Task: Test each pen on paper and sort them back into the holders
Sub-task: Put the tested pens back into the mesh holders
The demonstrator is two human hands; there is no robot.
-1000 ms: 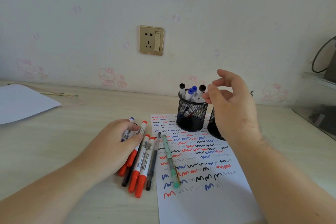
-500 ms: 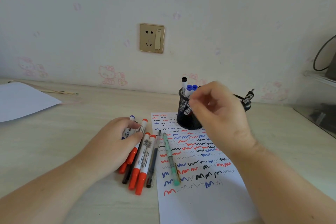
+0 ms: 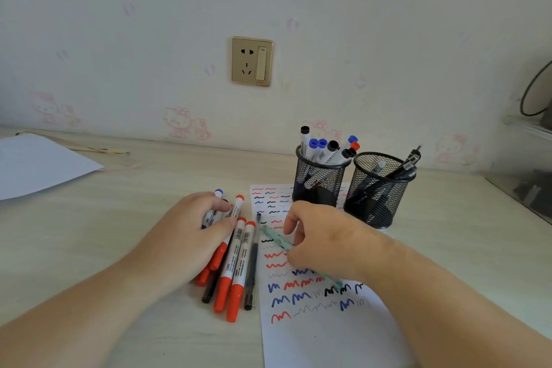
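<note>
view from the head camera; all places are given relative to the test paper point(image 3: 322, 334), a white sheet near the front edge of the desk point(image 3: 89, 233). most of the sheet is filled with rows of red, blue and black squiggles, and only its nearest strip is blank, so the testing is judged well advanced. at the far end of the paper stand two mesh holders: the left holder point(image 3: 319, 179), resting on the paper's far edge, is stocked with capped markers in blue, black and red; the right holder point(image 3: 378, 191), at the paper's far right corner, is stocked with slimmer dark pens. these are taken as sorted. just left of the paper lies the unsorted pile point(image 3: 236, 260) of red-capped and blue-capped markers and dark thin pens, which is judged to be the work left. the left hand point(image 3: 185, 242) is laid over that pile, its fingers curled around a few marker barrels. the right hand point(image 3: 325, 239) is lowered over the middle of the paper, its fingers curled at a teal pen point(image 3: 276, 236) lying slantwise on the sheet; whether the pen is yet pinched cannot be told. open desk is seen left of the pile and right of the paper, so room for movement is ample. the holders stand side by side and near the right hand's path, and could be tipped by a careless reach. a second sheet point(image 3: 38, 164) lies far left, and the wall bounds the desk behind the holders.
</note>
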